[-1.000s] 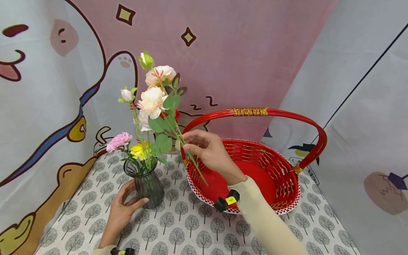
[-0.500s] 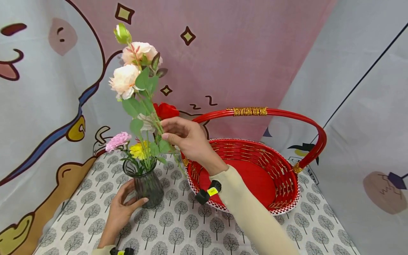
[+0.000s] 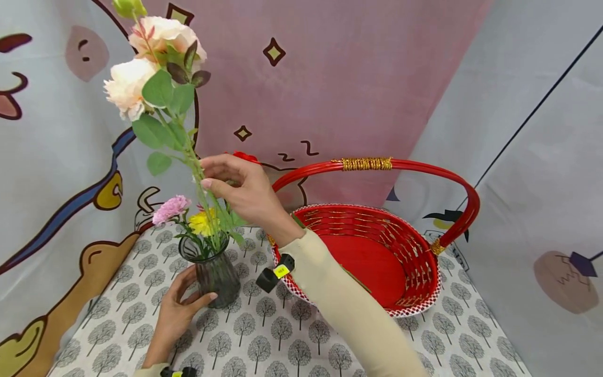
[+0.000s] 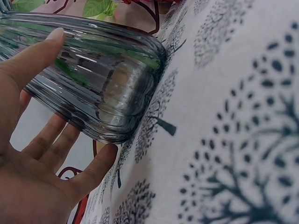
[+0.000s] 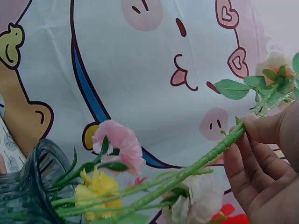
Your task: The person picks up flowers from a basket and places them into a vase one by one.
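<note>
My left hand [image 3: 175, 312] holds the smoky ribbed glass vase [image 3: 219, 283] low down, thumb on the near side and fingers at the far side. Above the vase, my right hand [image 3: 249, 195] pinches the green stem [image 5: 201, 161] of a peony spray between thumb and fingers. Its pale peach blooms [image 3: 129, 86] and leaves lean up to the left. The right wrist view has the stem running down past the vase mouth, its lower end out of frame. A pink carnation [image 3: 170, 210] and a yellow flower [image 3: 203, 223] stand in the vase. A white bloom [image 5: 201, 198] shows beside them.
On the right stands a red oval wicker basket [image 3: 377, 262] with a tall arched handle [image 3: 367, 164]; my right sleeve crosses its left side. A red flower [image 3: 246, 156] peeks out behind my right hand. A tree-print cloth [image 3: 259, 348] covers the table, backed by a cartoon curtain.
My right hand has carried the peony spray left from beside the basket to above the vase, its blooms now higher and further left. The left hand has stayed at the vase.
</note>
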### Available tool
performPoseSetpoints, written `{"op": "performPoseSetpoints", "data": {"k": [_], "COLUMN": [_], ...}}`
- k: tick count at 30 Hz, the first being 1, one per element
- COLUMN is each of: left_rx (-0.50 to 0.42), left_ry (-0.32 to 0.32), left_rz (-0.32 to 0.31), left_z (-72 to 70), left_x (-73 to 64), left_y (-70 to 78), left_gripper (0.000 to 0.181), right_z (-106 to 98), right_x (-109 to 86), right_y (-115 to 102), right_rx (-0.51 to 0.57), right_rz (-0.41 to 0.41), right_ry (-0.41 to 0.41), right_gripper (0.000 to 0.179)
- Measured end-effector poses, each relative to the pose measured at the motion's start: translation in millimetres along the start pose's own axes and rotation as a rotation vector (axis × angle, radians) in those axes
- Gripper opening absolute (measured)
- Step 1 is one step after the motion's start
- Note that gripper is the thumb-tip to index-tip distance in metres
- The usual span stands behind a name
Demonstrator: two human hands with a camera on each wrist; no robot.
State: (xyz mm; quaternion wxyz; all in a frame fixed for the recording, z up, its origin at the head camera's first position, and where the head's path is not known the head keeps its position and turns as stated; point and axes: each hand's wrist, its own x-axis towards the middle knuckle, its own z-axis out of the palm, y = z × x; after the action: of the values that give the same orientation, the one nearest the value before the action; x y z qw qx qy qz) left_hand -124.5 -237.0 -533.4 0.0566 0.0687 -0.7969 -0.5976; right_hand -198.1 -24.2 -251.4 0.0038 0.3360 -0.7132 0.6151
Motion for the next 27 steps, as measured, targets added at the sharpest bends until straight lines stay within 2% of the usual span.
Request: {"op": "performPoseSetpoints", "data": {"k": [9,17,27], "left_rx": [0.005,-0.01,-0.012], "left_ry": [0.008,-0.002,-0.024], "left_rz": [0.017,0.03,0.001], "left_z": [-0.5,-1.7,-3.0], "left_x": [-0.1,-1.3,-0.6], "left_y": [-1.5,-2.3,-0.2], "left_gripper": [0.089,0.089,0.089], "right_z": [22,40,48], "right_x": [13.0,13.1,8.4], "right_y": [0,13,33], "right_rx": [0.029,-0.032,-0.127], "right_rz": [-0.014,-0.011,0.015], "right_ry": [0.013,-0.037,-0.015], "right_gripper": [0.029,0.029,0.026]}}
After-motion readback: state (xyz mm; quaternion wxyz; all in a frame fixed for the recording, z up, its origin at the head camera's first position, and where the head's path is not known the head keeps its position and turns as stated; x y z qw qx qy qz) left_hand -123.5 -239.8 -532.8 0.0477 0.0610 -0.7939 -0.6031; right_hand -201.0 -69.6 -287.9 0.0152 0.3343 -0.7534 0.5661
